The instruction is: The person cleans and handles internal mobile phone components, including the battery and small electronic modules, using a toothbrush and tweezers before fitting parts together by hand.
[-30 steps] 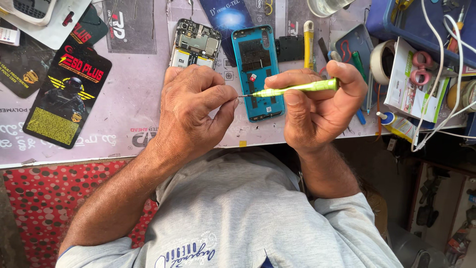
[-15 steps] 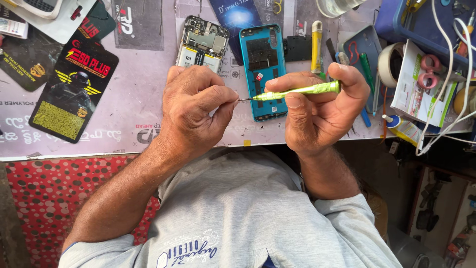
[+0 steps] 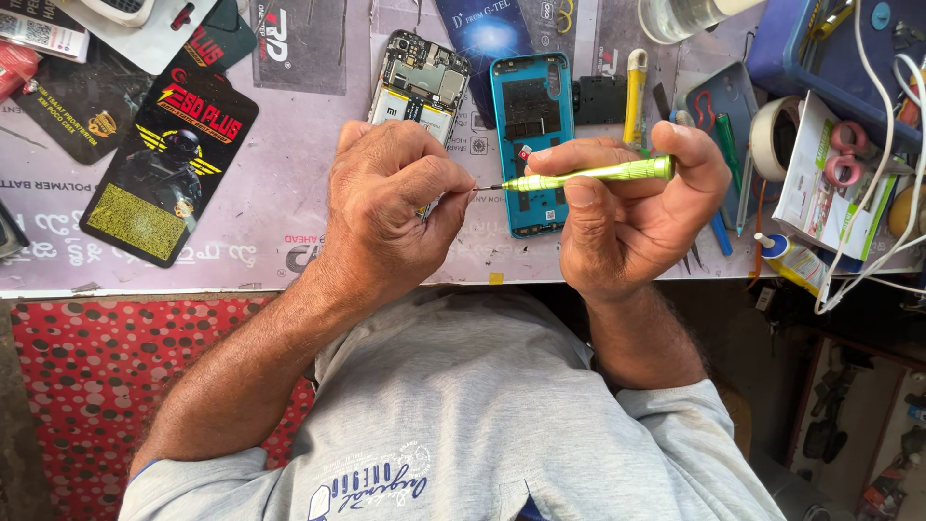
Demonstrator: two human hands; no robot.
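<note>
Head view: black-and-yellow rectangular package lies left of left hand.

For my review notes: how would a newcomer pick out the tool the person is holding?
Start at the work mat along the top of the view, then find the two hands in front of the teal phone shell. The screwdriver lies level in the right hand, its thin tip meeting the left hand. Its bright lime-green metal handle sets it apart from the yellow-handled tool lying above.
</note>
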